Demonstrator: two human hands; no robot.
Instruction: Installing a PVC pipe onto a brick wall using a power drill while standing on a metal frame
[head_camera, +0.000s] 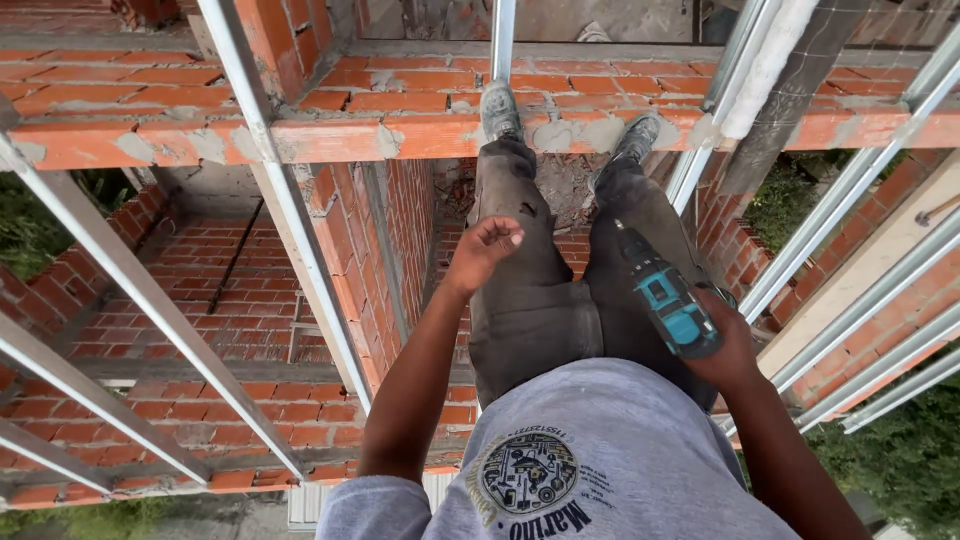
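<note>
R hand (725, 345) was clamped on the teal cordless drill (665, 300), bit down over my R thigh. L hand (483, 250) loosely curled, holding nothing. Metal rails (285, 210) already lay across the brick wall (200, 140); no screwing underway yet.

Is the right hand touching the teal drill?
Touching. The head view shows the right hand wrapped around the grip of the teal drill, with no gap between them; the left hand is apart from it.

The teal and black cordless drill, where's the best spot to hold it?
Hold the teal and black cordless drill by its handle at the lower end, coming from below, as the right hand does. The body points up and away, so the handle is the part nearest the person.
</note>
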